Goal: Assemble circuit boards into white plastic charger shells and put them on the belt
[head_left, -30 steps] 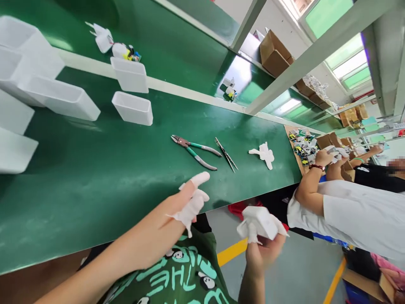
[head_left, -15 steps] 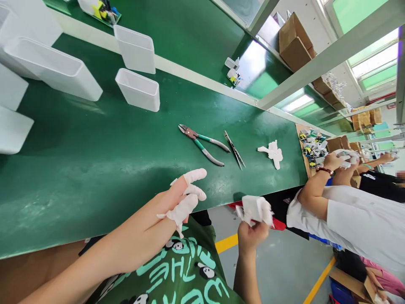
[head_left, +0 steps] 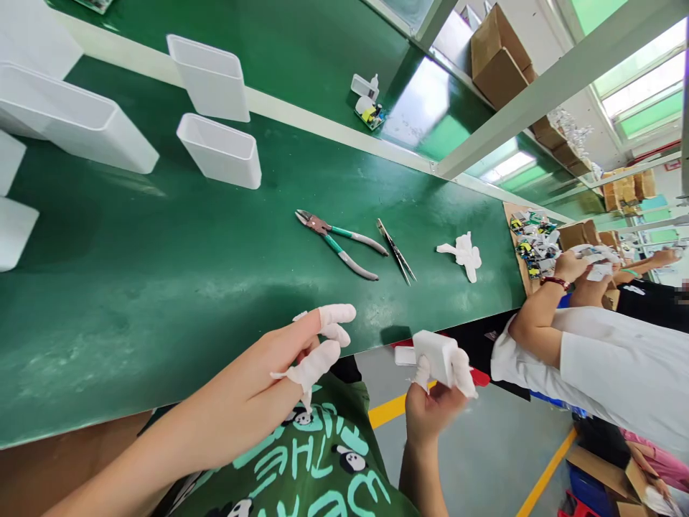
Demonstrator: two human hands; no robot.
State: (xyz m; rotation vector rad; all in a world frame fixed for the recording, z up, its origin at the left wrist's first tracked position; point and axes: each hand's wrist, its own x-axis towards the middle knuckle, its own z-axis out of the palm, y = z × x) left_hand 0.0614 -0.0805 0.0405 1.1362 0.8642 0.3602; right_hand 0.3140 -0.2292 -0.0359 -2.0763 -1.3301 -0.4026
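White finger cots cover several fingertips on both hands. My left hand (head_left: 293, 352) is over the green table's near edge, thumb and fingers apart, with nothing visible between them. Off the edge to the right, my right hand (head_left: 433, 409) grips a small white plastic case (head_left: 435, 353) between thumb and fingers. A flat white piece (head_left: 404, 355) juts out at the case's left; whether the two are joined I cannot tell. Diagonal cutters (head_left: 336, 240) with green-grey handles lie beyond my left hand. Beside them rest metal tweezers (head_left: 395, 251) and a crumpled white scrap (head_left: 463, 255).
White open-topped bins (head_left: 218, 152) stand at the left and back of the green table (head_left: 161, 273). On the shelf behind sits a small circuit board (head_left: 370, 115) by white parts. At right, a co-worker in a white shirt (head_left: 597, 373) handles parts near piled circuit boards (head_left: 532, 240).
My right hand has turned the white case slightly, and the flat piece beside it shows more clearly. My left hand has shifted only a little. The view has moved slightly.
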